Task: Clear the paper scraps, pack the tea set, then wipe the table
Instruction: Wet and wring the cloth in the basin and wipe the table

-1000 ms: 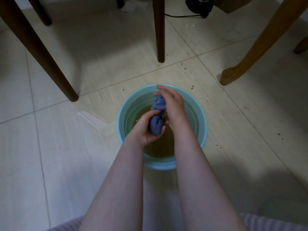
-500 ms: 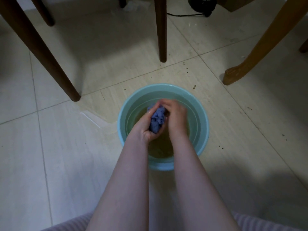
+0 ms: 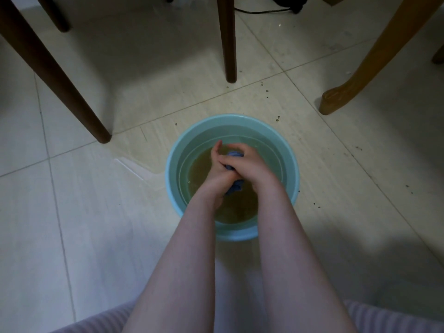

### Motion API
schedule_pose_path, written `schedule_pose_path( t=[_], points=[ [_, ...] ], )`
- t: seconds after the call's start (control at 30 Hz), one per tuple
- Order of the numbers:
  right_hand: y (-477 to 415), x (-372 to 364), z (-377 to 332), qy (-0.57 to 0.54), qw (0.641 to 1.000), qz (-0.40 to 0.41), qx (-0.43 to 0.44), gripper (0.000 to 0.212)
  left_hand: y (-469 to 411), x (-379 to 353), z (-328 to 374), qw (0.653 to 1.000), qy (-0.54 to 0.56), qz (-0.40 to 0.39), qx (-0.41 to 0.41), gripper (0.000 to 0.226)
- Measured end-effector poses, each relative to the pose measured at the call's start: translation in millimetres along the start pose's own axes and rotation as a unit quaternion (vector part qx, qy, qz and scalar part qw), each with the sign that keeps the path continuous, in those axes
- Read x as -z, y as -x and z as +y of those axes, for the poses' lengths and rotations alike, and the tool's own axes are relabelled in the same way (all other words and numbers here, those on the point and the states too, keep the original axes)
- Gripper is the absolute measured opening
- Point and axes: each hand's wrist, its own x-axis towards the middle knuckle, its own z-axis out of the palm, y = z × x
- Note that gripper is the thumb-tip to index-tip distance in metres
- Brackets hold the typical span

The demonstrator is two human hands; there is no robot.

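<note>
Status, head view:
- blue cloth (image 3: 234, 154) is bunched up and sits between both hands, over the middle of the teal basin (image 3: 231, 119); only a bit shows at the top of the grip and a bit hangs out below it
- left hand (image 3: 217, 168): fingers (image 3: 217, 150) curled round the cloth, holding it tight
- right hand (image 3: 252, 164): fingers (image 3: 228, 162) wrapped across the cloth from the other side, also clamped on it; the two hands are pressed against each other
- basin holds murky yellow-brown water (image 3: 237, 207); can't tell if the low end of the cloth touches the water
- basin stands on the pale tiled floor (image 3: 84, 224), not on any surface
- wet puddle (image 3: 141, 162) on the tiles just left of the basin, touching its edge
- dark specks (image 3: 277, 120) scattered on the floor, mostly right of the basin
- two dark wooden legs behind the basin, one far left (image 3: 55, 75), one centre (image 3: 228, 39); lighter curved wooden leg (image 3: 365, 58) at upper right
- black cable (image 3: 262, 11) runs along the floor at the top edge
- striped fabric (image 3: 384, 318) at the bottom edge, near the person's arms
</note>
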Motion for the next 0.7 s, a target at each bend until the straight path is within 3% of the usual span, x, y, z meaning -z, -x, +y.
schedule_pose_path(
  t=[0.1, 0.23, 0.37, 0.5, 0.7],
  points=[
    [-3.2, -1.7, 1.3, -0.011, 0.996, 0.083, 0.035, 0.044, -2.6, 2.3, 14.8, 0.993, -0.08, -0.039, 0.074, 0.104],
    [2.0, -6.6, 0.4, -0.031, 0.99, 0.102, 0.096, 0.036, -0.7, 3.2, 38.2, 0.975, -0.115, -0.117, 0.151, 0.045],
    [1.3, 0.0, -5.2, 0.001, 0.993, 0.058, 0.104, 0.031, 3.2, 6.8, 36.2, 0.972, -0.063, -0.163, 0.158, 0.018],
    [1.3, 12.5, -1.1, -0.095, 0.99, -0.035, 0.097, 0.026, 7.3, 11.1, 17.8, 0.97, -0.032, -0.214, 0.113, 0.018],
    [3.9, 1.6, 1.0, -0.162, 0.985, -0.006, 0.052, 0.03, 6.1, 14.2, 28.1, 0.936, -0.206, -0.24, 0.155, 0.02]
  ],
)
